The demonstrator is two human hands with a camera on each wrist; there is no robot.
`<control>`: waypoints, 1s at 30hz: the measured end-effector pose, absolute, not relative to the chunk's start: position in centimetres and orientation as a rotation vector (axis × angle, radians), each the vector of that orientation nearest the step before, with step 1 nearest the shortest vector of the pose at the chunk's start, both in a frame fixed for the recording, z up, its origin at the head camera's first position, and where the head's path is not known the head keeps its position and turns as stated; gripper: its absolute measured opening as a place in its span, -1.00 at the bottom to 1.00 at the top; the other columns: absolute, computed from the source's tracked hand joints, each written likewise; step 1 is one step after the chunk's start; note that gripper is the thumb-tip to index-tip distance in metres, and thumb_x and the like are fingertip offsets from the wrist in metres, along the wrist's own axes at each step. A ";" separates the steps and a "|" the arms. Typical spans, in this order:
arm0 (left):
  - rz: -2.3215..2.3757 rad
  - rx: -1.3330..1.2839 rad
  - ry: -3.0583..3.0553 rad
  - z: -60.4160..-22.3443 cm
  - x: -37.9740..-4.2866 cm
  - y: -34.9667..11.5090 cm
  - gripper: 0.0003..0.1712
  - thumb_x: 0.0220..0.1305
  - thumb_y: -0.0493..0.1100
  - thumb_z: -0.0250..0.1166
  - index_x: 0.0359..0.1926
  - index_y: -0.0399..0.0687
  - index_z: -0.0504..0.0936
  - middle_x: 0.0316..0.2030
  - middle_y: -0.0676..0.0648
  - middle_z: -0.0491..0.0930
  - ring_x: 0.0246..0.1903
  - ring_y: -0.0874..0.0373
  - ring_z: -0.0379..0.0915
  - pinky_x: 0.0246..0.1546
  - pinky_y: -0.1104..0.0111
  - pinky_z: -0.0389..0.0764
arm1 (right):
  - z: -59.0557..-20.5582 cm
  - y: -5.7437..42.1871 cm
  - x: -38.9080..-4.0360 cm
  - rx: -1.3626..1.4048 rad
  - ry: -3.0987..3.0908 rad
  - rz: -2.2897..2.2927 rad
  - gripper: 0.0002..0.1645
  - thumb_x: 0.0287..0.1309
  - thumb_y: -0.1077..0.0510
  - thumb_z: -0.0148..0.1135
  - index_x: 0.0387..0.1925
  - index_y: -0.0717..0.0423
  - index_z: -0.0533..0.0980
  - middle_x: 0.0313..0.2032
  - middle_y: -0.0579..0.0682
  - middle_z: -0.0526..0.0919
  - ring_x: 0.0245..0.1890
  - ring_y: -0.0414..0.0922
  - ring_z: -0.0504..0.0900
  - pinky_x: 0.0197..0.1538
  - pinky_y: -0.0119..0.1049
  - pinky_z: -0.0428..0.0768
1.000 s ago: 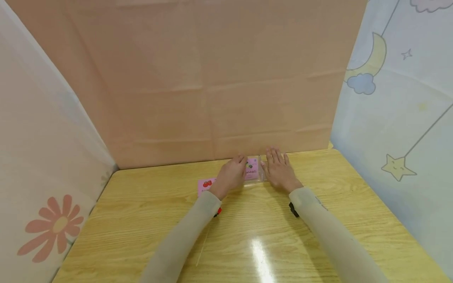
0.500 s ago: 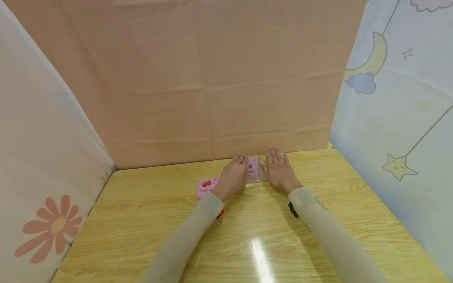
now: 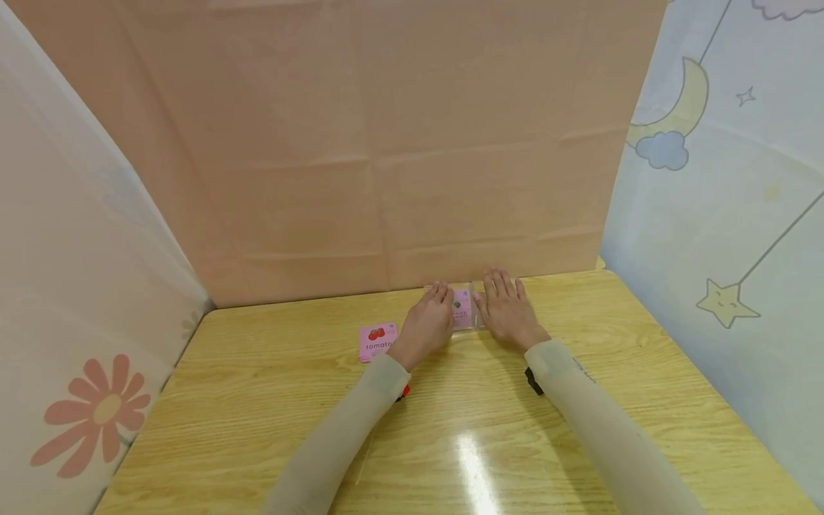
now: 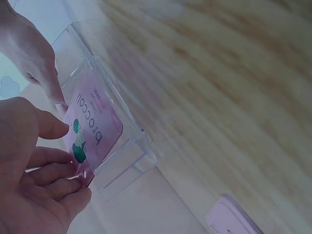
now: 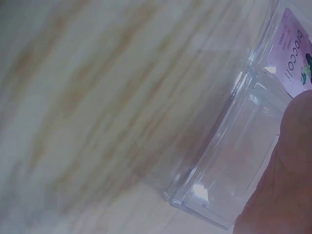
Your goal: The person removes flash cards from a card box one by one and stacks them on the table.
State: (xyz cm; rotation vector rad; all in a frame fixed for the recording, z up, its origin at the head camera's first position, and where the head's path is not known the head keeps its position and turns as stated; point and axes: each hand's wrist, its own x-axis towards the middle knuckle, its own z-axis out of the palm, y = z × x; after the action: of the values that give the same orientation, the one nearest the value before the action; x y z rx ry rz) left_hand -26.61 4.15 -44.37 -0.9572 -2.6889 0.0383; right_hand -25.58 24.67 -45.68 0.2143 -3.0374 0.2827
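Note:
At the far side of the table, my left hand (image 3: pixel 425 322) holds a pink broccoli card (image 4: pixel 100 122) by its edge, thumb on one side and curled fingers on the other. The card lies in a clear plastic box (image 4: pixel 124 163); whether more cards sit under it I cannot tell. Fingers straight, my right hand (image 3: pixel 511 311) rests flat over the right part of the same box, where a clear, card-free section (image 5: pixel 239 141) shows in the right wrist view. A small stack of pink cards with a tomato card (image 3: pixel 376 342) on top lies left of my left hand.
A wooden table (image 3: pixel 257 400) carries everything. Behind the hands stands a tan cloth-like backdrop (image 3: pixel 386 157), close to the box. Printed white hangings (image 3: pixel 727 236) border the table on the left and right.
My left hand has shifted slightly right over the box, and the tomato card beside it shows more fully. My right hand stays in place.

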 end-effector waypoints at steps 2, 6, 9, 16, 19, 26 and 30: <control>0.051 -0.959 -2.681 -44.4 -26.6 4.2 -0.45 0.63 -0.07 0.07 0.47 -0.26 0.44 0.50 -0.21 0.41 0.54 -0.06 0.32 0.58 0.23 0.32 | -45.7 24.7 -25.6 0.213 -3.033 0.288 -0.14 0.69 -0.21 -0.52 0.68 0.26 -0.24 0.70 0.26 -0.28 0.72 0.24 -0.27 0.70 0.30 -0.28; 0.063 -0.972 -2.663 -44.4 -26.6 4.4 -0.46 0.61 -0.08 0.09 0.44 -0.26 0.48 0.49 -0.21 0.43 0.53 -0.05 0.33 0.58 0.24 0.32 | -45.7 24.8 -25.5 0.210 -3.027 0.292 -0.14 0.69 -0.21 -0.51 0.68 0.27 -0.23 0.70 0.26 -0.27 0.71 0.25 -0.26 0.69 0.33 -0.25; 0.058 -0.978 -2.663 -44.5 -26.6 4.5 -0.45 0.61 -0.08 0.10 0.45 -0.27 0.47 0.49 -0.22 0.43 0.53 -0.06 0.33 0.59 0.24 0.32 | -45.8 24.9 -25.5 0.206 -3.023 0.293 -0.15 0.70 -0.20 -0.50 0.68 0.28 -0.22 0.70 0.26 -0.27 0.71 0.25 -0.25 0.69 0.33 -0.24; 0.089 -0.969 -2.669 -44.5 -26.6 4.5 -0.40 0.58 -0.05 0.15 0.47 -0.30 0.43 0.50 -0.24 0.41 0.54 -0.07 0.31 0.60 0.22 0.31 | -46.0 24.8 -25.5 0.210 -3.038 0.309 -0.14 0.69 -0.21 -0.52 0.68 0.26 -0.25 0.70 0.25 -0.31 0.71 0.25 -0.30 0.69 0.32 -0.32; 0.084 -0.972 -2.661 -44.5 -26.6 4.5 -0.41 0.57 -0.06 0.15 0.46 -0.30 0.45 0.49 -0.24 0.43 0.53 -0.07 0.33 0.59 0.21 0.34 | -46.0 24.7 -25.6 0.215 -3.040 0.301 -0.14 0.69 -0.21 -0.53 0.68 0.26 -0.26 0.70 0.25 -0.32 0.71 0.25 -0.32 0.69 0.33 -0.34; 0.063 -0.961 -2.617 -44.3 -26.4 4.5 -0.47 0.57 -0.09 0.15 0.41 -0.27 0.51 0.44 -0.20 0.50 0.48 -0.04 0.41 0.53 0.22 0.41 | -45.8 24.9 -25.6 0.212 -3.031 0.297 -0.14 0.69 -0.21 -0.53 0.68 0.26 -0.24 0.70 0.26 -0.31 0.72 0.24 -0.30 0.69 0.32 -0.32; 0.032 -0.959 -2.613 -44.3 -26.2 4.6 -0.48 0.55 -0.10 0.17 0.39 -0.27 0.53 0.41 -0.20 0.54 0.46 -0.03 0.45 0.52 0.24 0.43 | -45.9 24.9 -25.6 0.215 -3.028 0.296 -0.14 0.69 -0.22 -0.53 0.68 0.27 -0.24 0.70 0.26 -0.30 0.72 0.25 -0.29 0.69 0.32 -0.30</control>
State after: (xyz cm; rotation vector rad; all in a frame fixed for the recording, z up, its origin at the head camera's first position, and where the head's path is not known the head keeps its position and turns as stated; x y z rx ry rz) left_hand -26.21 4.60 -44.29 -0.9590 -2.6131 0.0318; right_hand -25.59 24.93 -45.88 0.2147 -3.0277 0.2956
